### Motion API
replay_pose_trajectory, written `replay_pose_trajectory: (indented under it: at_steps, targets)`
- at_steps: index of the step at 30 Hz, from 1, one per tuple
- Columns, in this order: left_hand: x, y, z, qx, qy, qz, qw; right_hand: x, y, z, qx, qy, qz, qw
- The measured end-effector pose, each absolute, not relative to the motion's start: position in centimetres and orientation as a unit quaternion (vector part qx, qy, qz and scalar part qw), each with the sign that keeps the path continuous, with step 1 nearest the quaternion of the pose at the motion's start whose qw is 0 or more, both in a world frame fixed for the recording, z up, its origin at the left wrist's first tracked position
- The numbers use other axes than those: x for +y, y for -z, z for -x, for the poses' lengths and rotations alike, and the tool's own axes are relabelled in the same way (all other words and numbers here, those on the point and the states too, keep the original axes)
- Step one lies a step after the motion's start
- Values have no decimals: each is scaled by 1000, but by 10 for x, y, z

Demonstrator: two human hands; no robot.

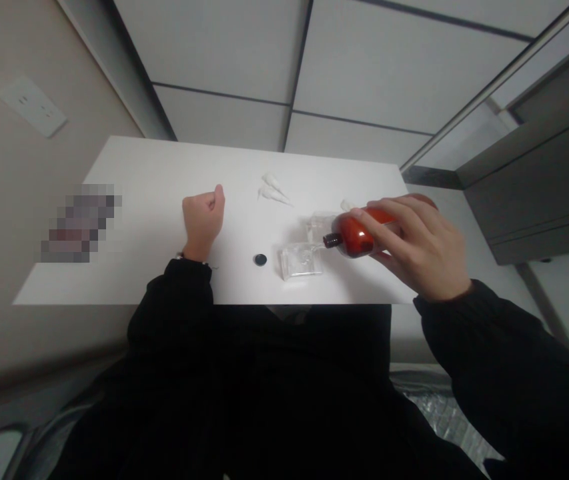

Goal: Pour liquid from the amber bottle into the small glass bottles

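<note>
My right hand [427,243] is wrapped round an amber bottle [357,235] with a dark, uncapped-looking neck. The bottle lies tilted nearly level, its mouth pointing left above a small clear container [303,260]. A thin clear streak, perhaps liquid, shows between the mouth and this container. Behind it stands a second clear container [317,227], partly hidden by the bottle. My left hand [204,217] rests on the table as a closed fist, thumb on top, and nothing shows in it. A small round black cap [261,259] lies between this hand and the containers.
Two crumpled white pieces [273,189], like tissue, lie toward the back of the white table [154,267]. A blurred-out object [79,223] sits at the left edge. Pale wall panels rise behind the table. Its front edge is close to my body.
</note>
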State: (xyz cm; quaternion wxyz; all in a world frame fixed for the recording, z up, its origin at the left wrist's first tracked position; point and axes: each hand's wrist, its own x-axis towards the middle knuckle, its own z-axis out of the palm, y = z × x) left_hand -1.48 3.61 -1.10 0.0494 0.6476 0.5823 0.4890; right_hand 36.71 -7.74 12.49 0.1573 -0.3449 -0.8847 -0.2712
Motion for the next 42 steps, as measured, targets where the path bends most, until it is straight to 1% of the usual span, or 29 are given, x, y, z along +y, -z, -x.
replay_pose_trajectory:
  at_steps: [8, 13, 16, 22, 26, 32, 36, 42]
  targets:
    - [36, 10, 14, 577, -500, -643, 58, -78, -123, -371, -889, 198, 376, 167]
    - [36, 11, 15, 574, -502, -645, 56, -78, -123, -371, -886, 221, 378, 156]
    - [36, 11, 15, 574, -500, -646, 54, -78, -124, -371, -889, 219, 370, 159]
    - [38, 12, 16, 575, -503, -643, 59, -78, -125, -371, -885, 220, 388, 135]
    - [38, 13, 17, 575, -507, -639, 62, -78, -127, -369, -888, 249, 357, 150]
    - [37, 14, 17, 574, -505, -642, 60, -78, -126, -371, -883, 231, 390, 122]
    - [37, 13, 16, 573, -502, -645, 60, -78, -126, -371, -884, 253, 366, 140]
    - [36, 11, 15, 574, -495, -650, 58, -78, -126, -371, -884, 240, 379, 128]
